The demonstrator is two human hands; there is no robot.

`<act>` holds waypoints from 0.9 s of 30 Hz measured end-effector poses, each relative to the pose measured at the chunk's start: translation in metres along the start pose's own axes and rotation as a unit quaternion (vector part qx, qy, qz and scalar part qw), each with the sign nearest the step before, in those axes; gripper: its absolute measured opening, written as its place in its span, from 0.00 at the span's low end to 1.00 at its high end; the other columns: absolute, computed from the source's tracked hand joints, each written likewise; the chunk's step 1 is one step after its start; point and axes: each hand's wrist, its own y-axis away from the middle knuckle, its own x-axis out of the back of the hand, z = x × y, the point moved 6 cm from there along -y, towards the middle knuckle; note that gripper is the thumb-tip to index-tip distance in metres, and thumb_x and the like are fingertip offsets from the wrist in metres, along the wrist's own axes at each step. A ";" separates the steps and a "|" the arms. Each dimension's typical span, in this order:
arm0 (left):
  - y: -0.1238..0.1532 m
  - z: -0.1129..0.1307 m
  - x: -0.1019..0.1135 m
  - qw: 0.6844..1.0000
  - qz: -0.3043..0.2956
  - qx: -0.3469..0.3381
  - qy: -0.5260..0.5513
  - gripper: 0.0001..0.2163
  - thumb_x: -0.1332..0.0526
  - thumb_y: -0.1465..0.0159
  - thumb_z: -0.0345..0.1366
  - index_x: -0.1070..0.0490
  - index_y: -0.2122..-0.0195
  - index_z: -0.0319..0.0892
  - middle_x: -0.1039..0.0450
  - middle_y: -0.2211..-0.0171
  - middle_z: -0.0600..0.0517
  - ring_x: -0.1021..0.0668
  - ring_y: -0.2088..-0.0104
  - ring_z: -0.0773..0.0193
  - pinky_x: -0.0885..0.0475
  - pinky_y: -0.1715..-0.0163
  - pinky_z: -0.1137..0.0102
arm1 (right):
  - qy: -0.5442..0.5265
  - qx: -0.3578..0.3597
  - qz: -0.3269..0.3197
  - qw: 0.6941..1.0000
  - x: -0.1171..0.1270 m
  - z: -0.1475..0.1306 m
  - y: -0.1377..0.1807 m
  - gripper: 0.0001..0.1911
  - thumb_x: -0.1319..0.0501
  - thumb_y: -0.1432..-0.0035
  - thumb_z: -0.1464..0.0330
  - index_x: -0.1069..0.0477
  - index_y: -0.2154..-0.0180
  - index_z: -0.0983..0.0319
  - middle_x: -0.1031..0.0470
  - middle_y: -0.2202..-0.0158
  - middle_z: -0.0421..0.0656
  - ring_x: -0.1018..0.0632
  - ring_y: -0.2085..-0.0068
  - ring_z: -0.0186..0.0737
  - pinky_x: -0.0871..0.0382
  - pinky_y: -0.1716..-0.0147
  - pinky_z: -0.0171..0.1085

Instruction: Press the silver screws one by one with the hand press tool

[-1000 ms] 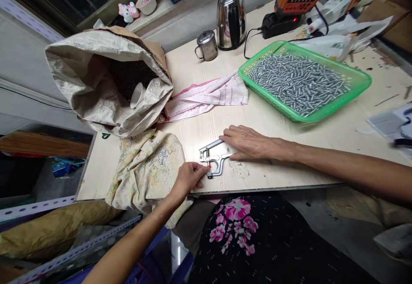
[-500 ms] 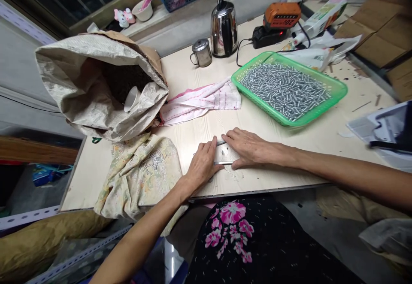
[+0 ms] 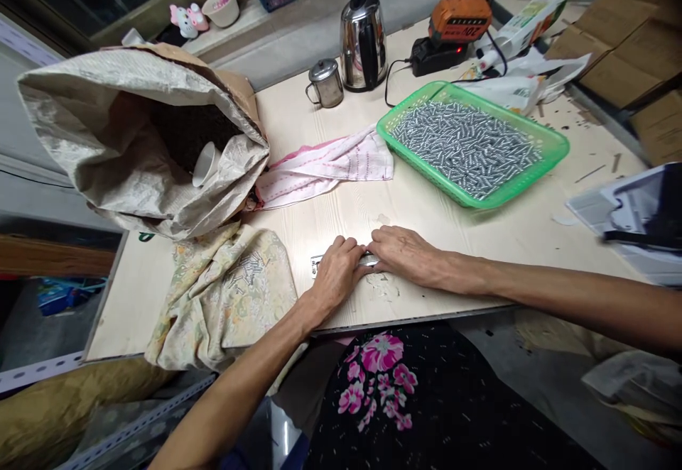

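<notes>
My left hand (image 3: 337, 271) and my right hand (image 3: 403, 255) are close together at the table's near edge. Both have their fingers wrapped round narrow silvery metal strips (image 3: 369, 260), which lie side by side. A flat end (image 3: 315, 264) with dark marks sticks out past my left hand; most of the length is hidden under my fingers. Left of the hands, small metal pins (image 3: 249, 271) rest on a floral cloth (image 3: 271, 307). Beyond my right hand stands a green basket (image 3: 554, 149), holding a heap of small silvery pins (image 3: 466, 143).
An open woven sack (image 3: 58, 101) with a white cup (image 3: 206, 165) inside leans at the left. A pink-and-white towel (image 3: 341, 165), lidded metal mug (image 3: 326, 85), kettle (image 3: 363, 47) and orange battery (image 3: 459, 19) on its charger are behind. Papers (image 3: 623, 221) lie at right.
The two metal strips, spread apart with a gap before, are now brought together. My right hand has closed in lower, fingers curled round them. The whole view has shifted slightly.
</notes>
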 end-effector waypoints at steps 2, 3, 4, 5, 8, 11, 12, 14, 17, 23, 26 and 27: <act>0.000 -0.002 -0.001 1.000 0.006 -0.002 -0.007 0.13 0.46 0.31 0.44 0.28 0.62 0.40 0.29 0.65 0.47 0.29 0.60 0.56 0.31 0.61 0.63 | -0.009 0.006 -0.006 1.000 -0.003 0.000 -0.004 0.09 0.40 0.36 0.66 0.28 0.67 0.64 0.27 0.68 0.47 0.28 0.64 0.43 0.37 0.66 0.39; 0.000 -0.002 -0.001 1.000 0.008 -0.003 -0.012 0.14 0.47 0.30 0.44 0.27 0.63 0.40 0.29 0.66 0.47 0.29 0.60 0.56 0.31 0.61 0.63 | -0.016 0.010 -0.008 1.000 -0.004 -0.001 -0.005 0.10 0.42 0.35 0.67 0.29 0.69 0.64 0.27 0.69 0.47 0.28 0.65 0.42 0.38 0.66 0.39; 0.000 -0.002 -0.002 1.000 0.009 -0.005 -0.018 0.15 0.47 0.30 0.44 0.27 0.64 0.40 0.29 0.66 0.47 0.29 0.61 0.56 0.31 0.61 0.63 | -0.022 0.015 -0.009 1.000 -0.005 -0.001 -0.007 0.11 0.43 0.34 0.68 0.29 0.70 0.64 0.27 0.69 0.46 0.28 0.66 0.41 0.39 0.67 0.39; -0.001 -0.002 -0.002 1.000 0.008 -0.005 -0.024 0.15 0.48 0.30 0.44 0.27 0.64 0.39 0.29 0.67 0.47 0.29 0.61 0.56 0.31 0.61 0.63 | -0.025 0.020 -0.010 0.999 -0.006 -0.001 -0.007 0.12 0.44 0.34 0.69 0.30 0.70 0.64 0.27 0.70 0.46 0.29 0.66 0.40 0.40 0.68 0.38; -0.002 -0.001 -0.004 0.999 0.000 0.002 -0.036 0.16 0.48 0.30 0.43 0.27 0.65 0.39 0.28 0.67 0.47 0.29 0.61 0.56 0.30 0.61 0.63 | -0.024 0.029 -0.013 0.999 -0.005 -0.001 -0.007 0.13 0.46 0.33 0.70 0.30 0.71 0.64 0.28 0.70 0.45 0.30 0.67 0.39 0.41 0.68 0.38; -0.001 -0.004 -0.001 0.999 0.004 0.020 -0.027 0.14 0.43 0.32 0.44 0.26 0.59 0.39 0.27 0.62 0.45 0.27 0.57 0.54 0.29 0.58 0.62 | -0.021 0.046 0.002 0.999 0.002 0.001 -0.004 0.09 0.41 0.35 0.65 0.28 0.65 0.64 0.28 0.67 0.47 0.30 0.64 0.42 0.39 0.65 0.39; 0.001 -0.006 0.002 1.000 0.012 0.018 -0.016 0.16 0.39 0.35 0.46 0.28 0.54 0.38 0.27 0.57 0.44 0.28 0.54 0.53 0.29 0.55 0.60 | -0.022 0.053 0.006 0.998 0.006 0.002 -0.003 0.13 0.38 0.38 0.61 0.28 0.61 0.65 0.28 0.64 0.48 0.30 0.62 0.44 0.38 0.63 0.40; 0.011 -0.015 0.013 0.999 0.045 0.014 0.013 0.29 0.31 0.43 0.47 0.33 0.44 0.38 0.31 0.47 0.40 0.30 0.47 0.50 0.31 0.50 0.58 | -0.034 0.070 0.009 0.997 0.013 0.005 -0.002 0.29 0.34 0.46 0.51 0.31 0.53 0.67 0.28 0.58 0.52 0.30 0.58 0.48 0.37 0.61 0.42; 0.037 -0.040 0.038 0.989 0.120 0.073 0.040 0.27 0.33 0.41 0.46 0.32 0.44 0.39 0.31 0.46 0.41 0.30 0.46 0.51 0.33 0.47 0.58 | -0.050 0.069 0.044 0.995 0.025 0.006 -0.003 0.31 0.40 0.41 0.48 0.32 0.49 0.66 0.29 0.54 0.53 0.30 0.56 0.49 0.37 0.58 0.43; 0.094 -0.061 0.042 0.954 0.059 0.294 -0.004 0.15 0.39 0.36 0.45 0.26 0.75 0.41 0.28 0.71 0.48 0.27 0.63 0.57 0.34 0.64 0.67 | -0.056 0.093 0.054 0.993 0.021 -0.021 -0.004 0.14 0.47 0.32 0.61 0.29 0.62 0.63 0.28 0.62 0.47 0.30 0.61 0.42 0.41 0.59 0.41; 0.099 -0.055 0.027 0.940 -0.003 0.341 0.007 0.14 0.37 0.40 0.46 0.25 0.76 0.42 0.26 0.68 0.48 0.26 0.61 0.57 0.38 0.68 0.69 | -0.045 0.116 0.036 0.992 0.007 -0.039 -0.001 0.12 0.42 0.35 0.60 0.31 0.63 0.63 0.28 0.61 0.46 0.30 0.61 0.42 0.42 0.60 0.41; 0.098 -0.054 0.024 0.937 -0.014 0.349 0.014 0.13 0.36 0.41 0.46 0.25 0.75 0.42 0.26 0.67 0.48 0.26 0.62 0.58 0.39 0.69 0.69 | -0.038 0.117 0.031 0.992 0.002 -0.042 0.000 0.11 0.41 0.36 0.60 0.31 0.63 0.63 0.28 0.61 0.45 0.30 0.61 0.42 0.43 0.60 0.41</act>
